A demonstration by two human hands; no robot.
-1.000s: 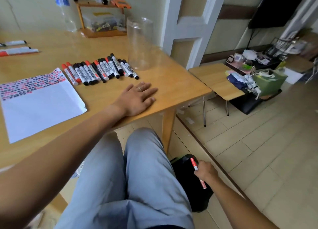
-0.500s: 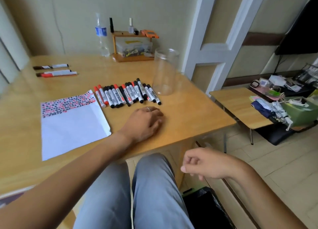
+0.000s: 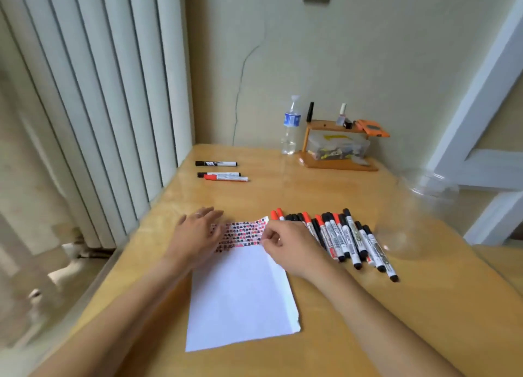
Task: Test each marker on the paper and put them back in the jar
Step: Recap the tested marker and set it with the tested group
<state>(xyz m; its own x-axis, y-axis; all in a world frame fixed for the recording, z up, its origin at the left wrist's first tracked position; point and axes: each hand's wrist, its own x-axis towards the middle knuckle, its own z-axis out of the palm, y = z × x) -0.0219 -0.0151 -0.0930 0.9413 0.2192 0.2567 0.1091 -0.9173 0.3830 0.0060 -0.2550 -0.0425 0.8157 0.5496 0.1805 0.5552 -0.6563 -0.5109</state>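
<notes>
2 hands (image 3: 243, 240) on flat paper (image 3: 243, 300), cylindrical markers (image 3: 339, 240)

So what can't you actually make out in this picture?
- Jar, head view: motion blur smears it, so its contents are unclear.
- Right hand: its curled fingers hide whether they pinch anything.
- Paper: the left hand covers its far left corner.
- Marker row: label print is too small to read.
</notes>
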